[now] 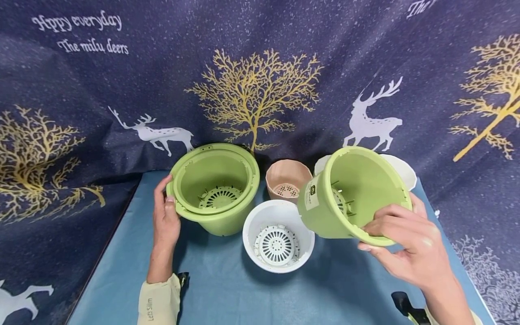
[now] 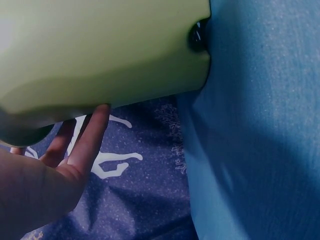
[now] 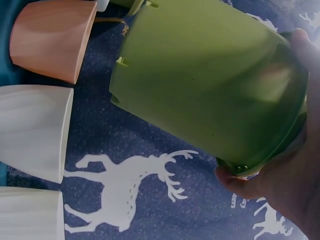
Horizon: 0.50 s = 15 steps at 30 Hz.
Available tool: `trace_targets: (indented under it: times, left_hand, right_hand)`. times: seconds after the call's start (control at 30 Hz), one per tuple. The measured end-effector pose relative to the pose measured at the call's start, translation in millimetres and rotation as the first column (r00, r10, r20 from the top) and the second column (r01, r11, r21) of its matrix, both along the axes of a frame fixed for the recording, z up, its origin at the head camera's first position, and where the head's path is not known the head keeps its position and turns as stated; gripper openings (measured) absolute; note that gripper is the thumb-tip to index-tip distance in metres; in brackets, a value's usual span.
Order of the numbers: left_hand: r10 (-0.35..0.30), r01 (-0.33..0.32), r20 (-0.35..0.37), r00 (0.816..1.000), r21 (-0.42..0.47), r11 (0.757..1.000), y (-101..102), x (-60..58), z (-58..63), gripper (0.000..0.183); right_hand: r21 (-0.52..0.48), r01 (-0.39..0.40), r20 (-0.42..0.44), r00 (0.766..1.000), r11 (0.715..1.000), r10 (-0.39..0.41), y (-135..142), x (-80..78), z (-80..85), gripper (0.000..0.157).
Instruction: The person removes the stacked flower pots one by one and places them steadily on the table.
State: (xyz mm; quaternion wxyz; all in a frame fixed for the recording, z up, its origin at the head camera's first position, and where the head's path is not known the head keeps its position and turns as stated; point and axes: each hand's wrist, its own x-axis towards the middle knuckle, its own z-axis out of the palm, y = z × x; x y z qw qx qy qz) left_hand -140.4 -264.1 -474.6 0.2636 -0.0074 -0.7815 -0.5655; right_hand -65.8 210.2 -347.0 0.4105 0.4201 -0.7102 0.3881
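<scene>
On the left, my left hand (image 1: 166, 221) holds the rim of a green plastic flower pot (image 1: 225, 223), thumb on the rim. A second green rim shows inside the first, like one pot nested in another, above a slotted bottom. In the left wrist view, fingers of the left hand (image 2: 55, 175) touch the side of the green pot (image 2: 110, 55). My right hand (image 1: 414, 243) grips the rim of another green flower pot (image 1: 369, 180), raised and tilted with its mouth toward the right. This pot (image 3: 200, 75) bears a pale label (image 1: 312, 193).
A white pot (image 1: 256, 230) with a slotted bottom stands between the hands. Behind it is a pinkish pot (image 1: 284, 174). White pots (image 1: 400, 169) stand at the back right, partly hidden by the raised pot. A dark printed cloth (image 1: 252, 27) hangs behind the blue-covered table (image 1: 252, 302).
</scene>
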Motion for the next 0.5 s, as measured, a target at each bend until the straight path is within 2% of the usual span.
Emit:
trace_targets:
  times: [0.5]
  left_hand:
    - [-0.007, 0.007, -0.017, 1.000, -0.002, 1.000, -0.4, -1.6, -1.9, 0.054]
  right_hand:
    - [0.028, 0.050, 0.026, 0.998, 0.998, -0.051, 8.3, 6.8, -8.6, 0.042]
